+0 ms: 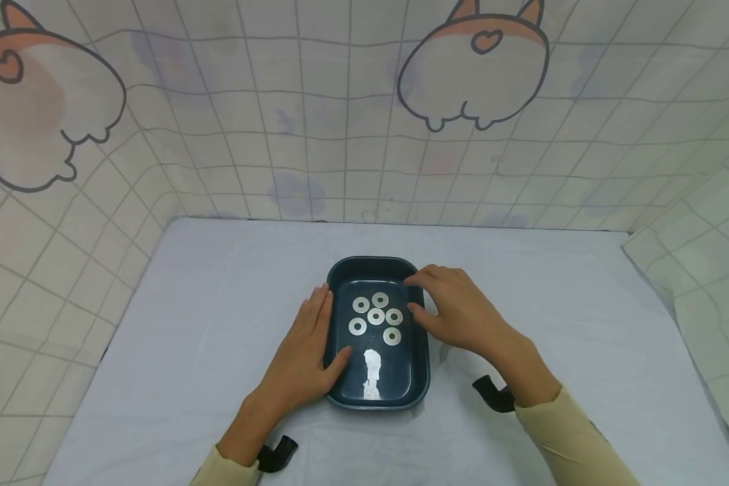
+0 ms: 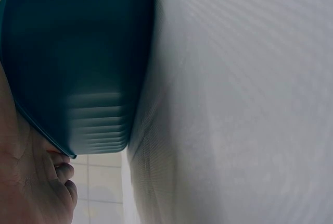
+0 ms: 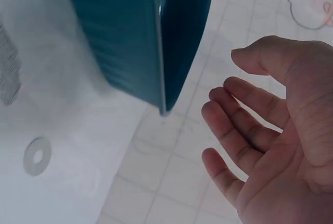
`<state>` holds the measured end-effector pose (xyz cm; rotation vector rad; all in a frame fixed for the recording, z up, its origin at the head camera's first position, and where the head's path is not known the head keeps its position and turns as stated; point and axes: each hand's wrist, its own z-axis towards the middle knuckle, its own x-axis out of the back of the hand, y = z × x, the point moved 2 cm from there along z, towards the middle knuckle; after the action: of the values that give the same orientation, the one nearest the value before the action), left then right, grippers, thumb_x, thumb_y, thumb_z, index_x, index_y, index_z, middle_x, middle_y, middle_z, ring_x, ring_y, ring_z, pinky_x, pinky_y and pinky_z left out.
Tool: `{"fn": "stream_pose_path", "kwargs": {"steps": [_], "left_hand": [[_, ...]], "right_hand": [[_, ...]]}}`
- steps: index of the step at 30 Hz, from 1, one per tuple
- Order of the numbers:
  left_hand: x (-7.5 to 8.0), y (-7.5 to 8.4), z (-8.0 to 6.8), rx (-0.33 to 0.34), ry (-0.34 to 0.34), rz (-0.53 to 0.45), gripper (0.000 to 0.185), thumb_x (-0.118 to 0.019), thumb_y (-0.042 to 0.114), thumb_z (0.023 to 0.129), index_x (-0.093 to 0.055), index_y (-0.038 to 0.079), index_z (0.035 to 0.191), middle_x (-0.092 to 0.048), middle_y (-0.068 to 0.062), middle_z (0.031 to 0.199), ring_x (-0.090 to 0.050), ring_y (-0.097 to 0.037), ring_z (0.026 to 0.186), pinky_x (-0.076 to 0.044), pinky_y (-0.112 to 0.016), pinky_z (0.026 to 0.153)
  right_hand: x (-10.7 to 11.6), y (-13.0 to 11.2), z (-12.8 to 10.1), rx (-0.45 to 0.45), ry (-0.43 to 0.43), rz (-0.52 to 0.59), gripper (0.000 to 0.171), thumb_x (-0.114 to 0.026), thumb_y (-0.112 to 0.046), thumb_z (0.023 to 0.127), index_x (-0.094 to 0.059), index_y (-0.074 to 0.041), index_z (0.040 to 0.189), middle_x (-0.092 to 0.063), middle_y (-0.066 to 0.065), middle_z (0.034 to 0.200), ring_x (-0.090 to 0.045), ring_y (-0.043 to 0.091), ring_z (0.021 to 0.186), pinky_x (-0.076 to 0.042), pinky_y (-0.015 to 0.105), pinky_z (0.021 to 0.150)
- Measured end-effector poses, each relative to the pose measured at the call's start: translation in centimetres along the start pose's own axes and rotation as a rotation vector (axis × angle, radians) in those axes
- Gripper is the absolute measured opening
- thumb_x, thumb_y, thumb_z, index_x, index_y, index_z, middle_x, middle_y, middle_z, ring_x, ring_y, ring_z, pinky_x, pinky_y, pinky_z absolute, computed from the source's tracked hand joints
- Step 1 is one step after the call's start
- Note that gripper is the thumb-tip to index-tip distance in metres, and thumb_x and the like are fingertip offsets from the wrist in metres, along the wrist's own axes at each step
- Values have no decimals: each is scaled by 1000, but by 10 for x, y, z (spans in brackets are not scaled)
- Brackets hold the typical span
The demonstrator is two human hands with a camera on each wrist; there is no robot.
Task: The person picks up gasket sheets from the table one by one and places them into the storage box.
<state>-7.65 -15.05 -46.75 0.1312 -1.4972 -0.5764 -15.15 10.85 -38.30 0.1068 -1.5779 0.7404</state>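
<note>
A dark teal tray (image 1: 422, 368) sits on the white table, with several metal washers (image 1: 376, 316) lying flat in its far half. My left hand (image 1: 308, 351) lies along the tray's left rim, fingers straight against the wall and the thumb over the edge inside. My right hand (image 1: 455, 307) hovers at the tray's right rim, fingers loosely bent and holding nothing. The right wrist view shows its palm (image 3: 291, 146) bare beside the tray wall (image 3: 130, 36). The left wrist view shows the tray's outer wall (image 2: 78, 52) and my fingertips (image 2: 62, 174) under the rim.
A white cloth (image 1: 219, 324) covers the table, and tiled cartoon-print walls (image 1: 364, 135) close it in at the back and sides. One washer (image 3: 37, 156) shows on the white surface in the right wrist view. Black camera straps (image 1: 492, 395) sit at my wrists.
</note>
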Motion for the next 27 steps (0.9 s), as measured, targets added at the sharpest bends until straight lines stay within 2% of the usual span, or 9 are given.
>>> {"fn": "stream_pose_path", "kwargs": {"steps": [14,21,27], "left_hand": [[-1,0,0,-1,5,2,94,-59,48,100,-12,5,170,-7,-7,181,-12,-25,169,-22,-48,137],[-1,0,0,-3,3,0,94,-59,48,100,-14,4,170,-6,-7,181,-11,-25,169,-21,-49,137],[-1,0,0,-9,11,-1,94,-60,47,100,-16,3,169,-7,-7,181,-11,-25,169,-22,-49,137]], "right_hand": [[-7,40,-17,-88,66,81,34,-71,-17,99,-72,-8,131,-74,12,130,-70,33,117,-61,55,102],[-8,52,-26,-111,88,89,32,-71,-14,98,-72,-7,130,-74,14,129,-69,36,118,-59,57,102],[-20,63,-33,-150,87,91,32,-72,-15,97,-72,-6,129,-73,16,130,-69,38,120,-59,59,102]]}}
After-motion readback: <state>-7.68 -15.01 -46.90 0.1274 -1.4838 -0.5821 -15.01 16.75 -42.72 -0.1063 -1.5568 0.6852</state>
